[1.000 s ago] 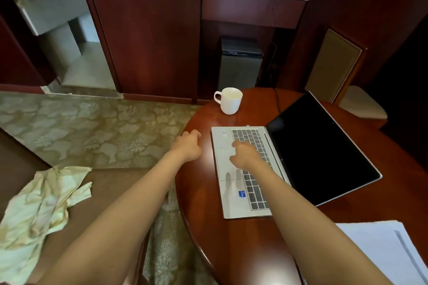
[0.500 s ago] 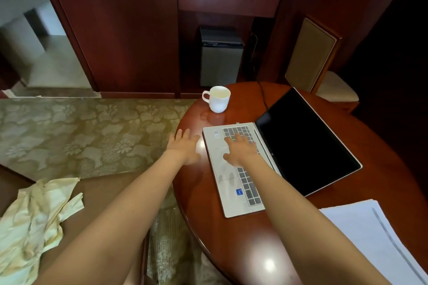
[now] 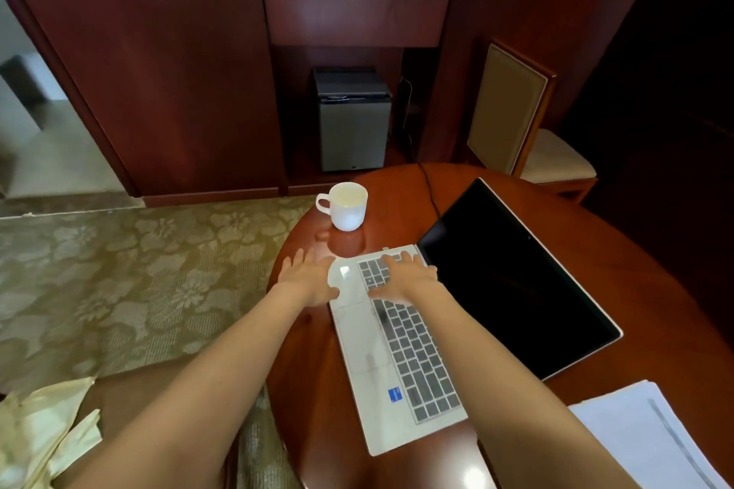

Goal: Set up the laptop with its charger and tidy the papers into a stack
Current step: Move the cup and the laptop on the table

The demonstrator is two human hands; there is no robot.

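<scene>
Nearest me, the papers point(image 3: 635, 445) lie at the right edge of the table point(image 3: 310, 389), well apart from my hands. The laptop point(image 3: 365, 345) sits open mid-table, its long axis running away from me, keyboard to the left, dark screen tipped far back to the right. My right hand point(image 3: 401, 278) rests flat on the far keys, fingers spread, gripping nothing; my left hand point(image 3: 308, 278) lies flat and open just beside its far-left corner. Beyond stands a white mug point(image 3: 348, 206)
</scene>
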